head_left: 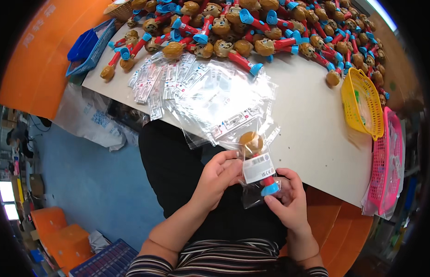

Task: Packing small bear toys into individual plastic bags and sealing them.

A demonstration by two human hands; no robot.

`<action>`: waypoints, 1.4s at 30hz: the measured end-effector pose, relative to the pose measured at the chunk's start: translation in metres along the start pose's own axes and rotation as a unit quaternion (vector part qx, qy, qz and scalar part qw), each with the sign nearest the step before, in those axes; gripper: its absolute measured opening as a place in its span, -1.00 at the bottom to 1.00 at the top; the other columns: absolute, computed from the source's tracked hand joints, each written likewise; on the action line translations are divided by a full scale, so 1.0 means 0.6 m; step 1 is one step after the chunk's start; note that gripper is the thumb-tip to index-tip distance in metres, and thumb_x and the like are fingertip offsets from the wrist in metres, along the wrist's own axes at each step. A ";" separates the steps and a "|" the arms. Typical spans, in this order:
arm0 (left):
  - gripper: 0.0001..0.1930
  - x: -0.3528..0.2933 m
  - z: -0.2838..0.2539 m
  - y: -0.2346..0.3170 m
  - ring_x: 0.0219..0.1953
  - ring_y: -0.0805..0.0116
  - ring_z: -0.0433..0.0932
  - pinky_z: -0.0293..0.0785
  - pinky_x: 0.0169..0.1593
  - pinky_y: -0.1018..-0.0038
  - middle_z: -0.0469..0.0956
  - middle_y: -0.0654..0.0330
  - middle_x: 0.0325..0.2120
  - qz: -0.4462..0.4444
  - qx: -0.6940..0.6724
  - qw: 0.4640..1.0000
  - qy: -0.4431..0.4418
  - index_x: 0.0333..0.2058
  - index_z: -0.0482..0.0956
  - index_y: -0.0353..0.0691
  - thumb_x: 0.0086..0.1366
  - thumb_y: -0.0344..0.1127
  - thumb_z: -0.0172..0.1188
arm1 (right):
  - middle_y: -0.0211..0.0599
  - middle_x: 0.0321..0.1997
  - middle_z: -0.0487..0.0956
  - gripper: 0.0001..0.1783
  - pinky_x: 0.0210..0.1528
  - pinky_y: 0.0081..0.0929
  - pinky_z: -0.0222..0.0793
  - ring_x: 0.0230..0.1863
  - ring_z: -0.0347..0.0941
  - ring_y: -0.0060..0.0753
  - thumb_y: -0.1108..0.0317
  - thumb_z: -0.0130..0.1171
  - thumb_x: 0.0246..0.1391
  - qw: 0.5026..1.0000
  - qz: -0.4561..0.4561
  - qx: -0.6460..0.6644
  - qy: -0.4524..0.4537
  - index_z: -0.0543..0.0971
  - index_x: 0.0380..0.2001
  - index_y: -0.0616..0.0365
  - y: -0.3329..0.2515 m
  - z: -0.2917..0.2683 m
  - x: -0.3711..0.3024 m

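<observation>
A toy figure with a round brown head, a red stem and a blue base (270, 188) lies inside a clear plastic bag (252, 199). Across its middle sits a white printed card (259, 169). My left hand (220, 174) pinches the bag's left side beside the card. On the other side, my right hand (289, 199) grips the bag around the blue base, thumb in front and fingers behind. The bagged figure is held in front of the table's near edge, above my lap. Just beyond it, a spread of clear plastic bags (212, 92) covers part of the table.
A large heap of similar toy figures (221, 26) fills the far side of the white table (312, 129). Printed paper strips (150, 81) lie at left. A blue basket (92, 57) stands far left; yellow (349, 104) and pink (377, 171) baskets stand at right.
</observation>
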State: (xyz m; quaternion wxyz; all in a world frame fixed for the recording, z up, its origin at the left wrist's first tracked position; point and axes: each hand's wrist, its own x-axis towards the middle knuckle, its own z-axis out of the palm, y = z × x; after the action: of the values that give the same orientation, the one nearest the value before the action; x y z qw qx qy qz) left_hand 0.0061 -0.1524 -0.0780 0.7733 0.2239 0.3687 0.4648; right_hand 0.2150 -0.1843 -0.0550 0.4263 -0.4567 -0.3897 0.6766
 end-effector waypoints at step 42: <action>-0.33 -0.002 0.031 0.015 0.17 0.14 0.40 0.35 0.22 0.29 0.42 -0.01 0.07 0.104 -0.125 0.985 -0.057 0.31 0.06 -0.23 0.28 -0.52 0.15 | -0.04 -0.02 0.49 -0.52 -0.10 -0.26 0.57 -0.10 0.55 -0.20 0.26 0.06 0.24 0.985 -0.014 0.168 0.043 0.22 0.12 0.24 0.039 0.021 0.001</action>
State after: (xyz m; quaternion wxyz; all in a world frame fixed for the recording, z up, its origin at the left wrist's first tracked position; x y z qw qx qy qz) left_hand 0.0151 -0.1494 -0.0596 0.7626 0.1890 0.2376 0.5712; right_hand 0.1976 -0.1936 -0.0732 0.5225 -0.4018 -0.2585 0.7062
